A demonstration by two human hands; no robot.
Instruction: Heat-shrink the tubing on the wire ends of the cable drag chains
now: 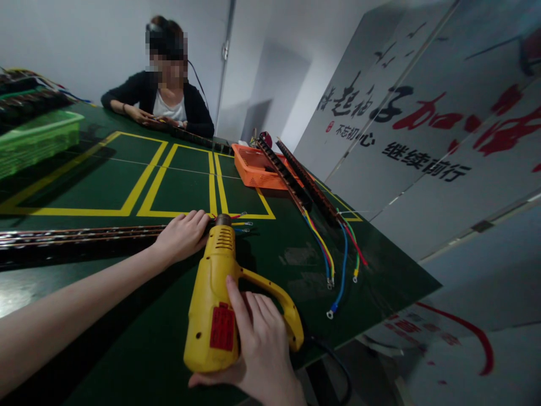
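Yellow plastic forms the heat gun [210,293], which has vent slots near the front, a short dark metal nozzle [223,220], a red label [222,327] towards the rear and a looped handle [293,321]. It is over the green table [389,282], on the wearer's side of the orange basket [253,176]; whether it touches the tabletop I cannot tell. Its long axis runs from near to far, nozzle leading, roughly towards the basket, with the handle out to the right. The right hand [260,338] clasps the rear body, thumb at the back end, fingers along the side. The left hand [182,234] lies with bent fingers over the end of a long strip [84,242], nearer the wearer than the basket; its fingertips are hidden, so I cannot tell how firmly it grips. Red, yellow and blue wires [239,224] emerge past the nozzle, partly covered. The nozzle's mouth faces away, the label's print is unreadable, and the strip is cut off at the left edge.
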